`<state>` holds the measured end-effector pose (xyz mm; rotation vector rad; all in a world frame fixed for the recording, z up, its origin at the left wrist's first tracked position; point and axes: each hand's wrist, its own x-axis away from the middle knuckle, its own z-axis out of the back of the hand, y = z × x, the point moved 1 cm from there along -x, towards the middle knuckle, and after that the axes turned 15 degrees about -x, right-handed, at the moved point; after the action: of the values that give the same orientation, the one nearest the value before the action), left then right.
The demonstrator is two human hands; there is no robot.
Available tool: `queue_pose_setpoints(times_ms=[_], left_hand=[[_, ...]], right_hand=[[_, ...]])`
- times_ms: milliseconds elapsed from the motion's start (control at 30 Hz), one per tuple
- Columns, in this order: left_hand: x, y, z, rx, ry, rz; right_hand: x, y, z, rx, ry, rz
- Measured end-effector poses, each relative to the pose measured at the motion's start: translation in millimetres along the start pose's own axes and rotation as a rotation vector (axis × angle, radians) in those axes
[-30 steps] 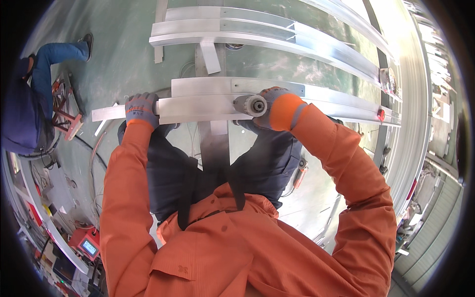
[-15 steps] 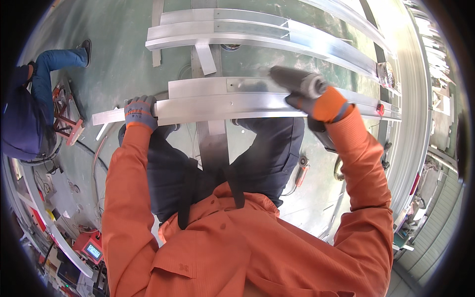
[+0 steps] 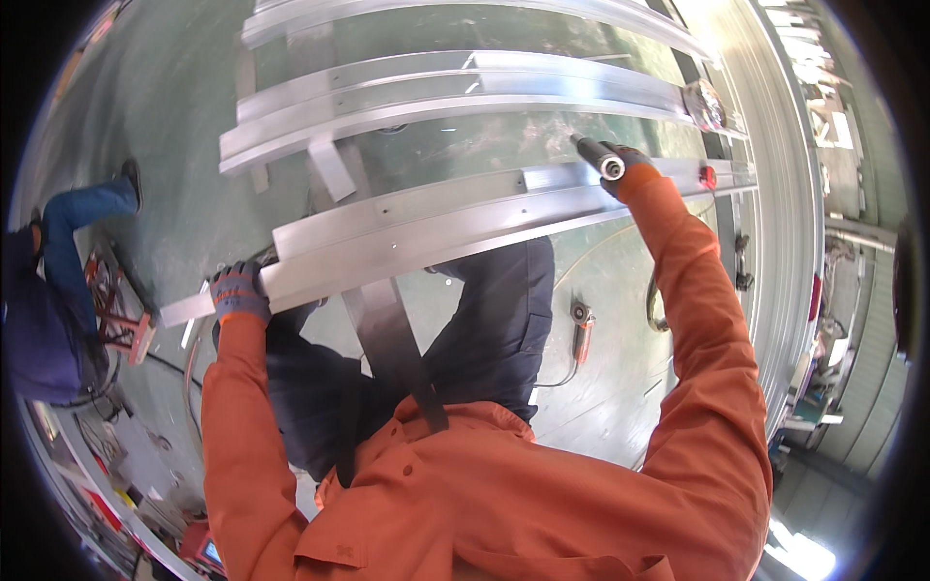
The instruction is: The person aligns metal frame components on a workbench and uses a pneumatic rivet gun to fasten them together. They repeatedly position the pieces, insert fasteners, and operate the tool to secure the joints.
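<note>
A long silvery aluminium profile [image 3: 426, 228] lies crosswise in front of my legs, with a few small holes along it. At its left end my left hand [image 3: 240, 290], in a grey and orange work glove, is closed around the edge. My right hand [image 3: 628, 163], gloved too, grips a dark power drill [image 3: 599, 157] over the right part of the profile. The drill's nose points away and to the left; its handle is mostly hidden by the hand, and I cannot tell whether it touches the metal.
More aluminium profiles [image 3: 417, 107] lie beyond, parallel to mine. An angle grinder [image 3: 582, 334] with a cord rests on the floor by my right leg. A small red object [image 3: 708, 177] sits near the profile's right end. Another person [image 3: 58, 300] is at the far left, beside a reddish stand [image 3: 124, 324].
The view has turned, so the profile looks more slanted. My right hand has carried the drill away from me, toward the far side of the profile. My left hand stays on the left end.
</note>
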<state>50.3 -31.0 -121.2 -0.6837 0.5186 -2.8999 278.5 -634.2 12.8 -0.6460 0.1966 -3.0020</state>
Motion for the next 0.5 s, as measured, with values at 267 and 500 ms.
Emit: queue_pose_setpoints(times_ms=[267, 500], left_hand=[[-1.3, -1.9, -19.1, 0.084, 0.250, -0.001], [0.6, 2.4, 0.1, 0.065, 0.140, -0.036]], right_hand=[[25.7, 6.7, -32.9, 0.120, 0.091, 0.045], [30.6, 10.8, -34.0, 0.193, 0.226, 0.477]])
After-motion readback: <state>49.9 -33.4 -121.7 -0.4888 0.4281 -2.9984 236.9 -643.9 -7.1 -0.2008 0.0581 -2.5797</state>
